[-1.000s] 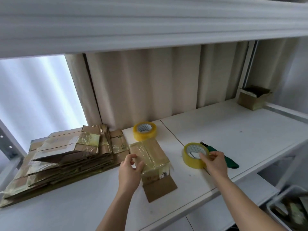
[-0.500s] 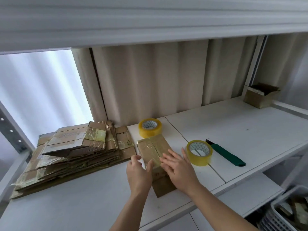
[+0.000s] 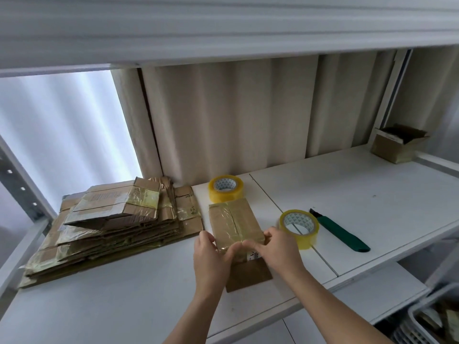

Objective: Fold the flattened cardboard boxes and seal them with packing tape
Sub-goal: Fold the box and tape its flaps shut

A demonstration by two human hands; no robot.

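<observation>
— Box (image 3: 234,225) sits mid-shelf, between the stack of flat boxes (image 3: 111,229) on the left and the near tape roll (image 3: 299,228) on the right. How are your hands?

— Your left hand (image 3: 211,254) curls round the near left corner and your right hand (image 3: 275,249) pinches the near edge; both are holding the box.

— And the flap (image 3: 248,278)?

— It lies open toward you on the shelf (image 3: 347,194). I'd judge you should press the taped top flat, fold that flap up square, and hold it firm before reaching right for tape. The knife (image 3: 341,230) lies just beyond that roll.
</observation>
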